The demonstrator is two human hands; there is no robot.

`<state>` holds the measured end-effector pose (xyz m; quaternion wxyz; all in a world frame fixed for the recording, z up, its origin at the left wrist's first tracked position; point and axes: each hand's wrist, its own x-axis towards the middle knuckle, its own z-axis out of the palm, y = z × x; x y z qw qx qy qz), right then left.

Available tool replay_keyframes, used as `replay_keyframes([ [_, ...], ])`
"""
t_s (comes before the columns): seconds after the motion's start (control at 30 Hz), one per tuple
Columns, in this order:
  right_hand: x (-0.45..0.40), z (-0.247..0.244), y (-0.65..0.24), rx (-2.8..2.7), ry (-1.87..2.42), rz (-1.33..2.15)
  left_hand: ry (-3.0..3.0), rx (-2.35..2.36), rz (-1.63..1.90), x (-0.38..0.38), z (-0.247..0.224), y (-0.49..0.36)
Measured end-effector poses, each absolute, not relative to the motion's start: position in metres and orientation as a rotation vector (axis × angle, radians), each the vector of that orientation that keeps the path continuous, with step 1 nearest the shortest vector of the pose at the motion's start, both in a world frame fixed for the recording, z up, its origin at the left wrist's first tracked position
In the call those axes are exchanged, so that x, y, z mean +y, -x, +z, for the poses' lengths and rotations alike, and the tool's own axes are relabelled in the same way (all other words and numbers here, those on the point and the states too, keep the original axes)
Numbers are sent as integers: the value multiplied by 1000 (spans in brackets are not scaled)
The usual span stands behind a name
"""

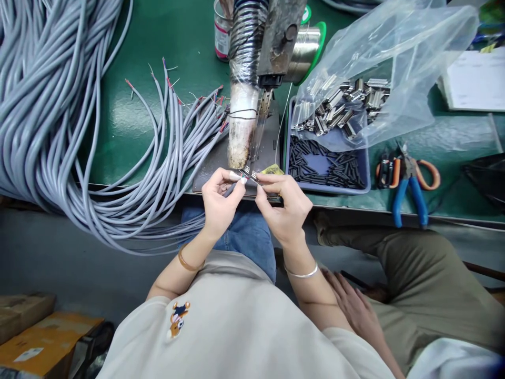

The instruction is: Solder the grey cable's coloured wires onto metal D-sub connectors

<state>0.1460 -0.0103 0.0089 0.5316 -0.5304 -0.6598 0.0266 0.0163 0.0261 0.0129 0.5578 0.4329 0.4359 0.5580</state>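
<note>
My left hand [221, 202] is closed in a pinch around the end of a grey cable [228, 191] and a small metal connector [247, 172]. Red and dark bits of wire show at the connector, but my fingertips cover part of it. A thin pale wire [253, 180] runs from there into the pinched thumb and finger of my right hand [284, 205]. Just above the connector is the lower end of a mounted soldering iron [263, 113], beside a scorched, wrapped hose [239, 139]. Both hands are at the table's front edge, over a dark plate [209, 171].
Grey cables [158, 173] with stripped ends spread over the left. A solder spool [305, 52] hangs behind. To the right are a blue tray [327, 187] of black sleeves, a plastic bag [398, 113] of metal connectors, and cutters [410, 184]. A co-worker's hand [355, 305] rests nearby.
</note>
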Motion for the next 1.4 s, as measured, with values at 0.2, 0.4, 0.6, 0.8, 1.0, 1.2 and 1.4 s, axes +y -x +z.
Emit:
replay_keyframes([
  [0.2,-10,10,-148,-1629,1256,-40,-1057,1007,1342,27,11,-14],
  [0.4,-13,4,-152,-1777,1235,-160,-1062,1011,1290,26,5,-11],
  [0.6,-14,8,-153,-1648,1262,4,-1126,986,1288,23,2,-8],
  [0.8,-13,12,-153,-1685,1241,-27,-1330,1020,1322,21,5,-4],
  [1.0,-10,9,-152,-1699,1235,-61,-1569,1064,1368,20,3,-2],
  [1.2,-5,8,-153,-1701,1214,-36,-1681,1072,1372,24,1,-2],
  [1.4,-2,11,-153,-1696,1214,-62,-1734,1073,1413,27,5,-2],
])
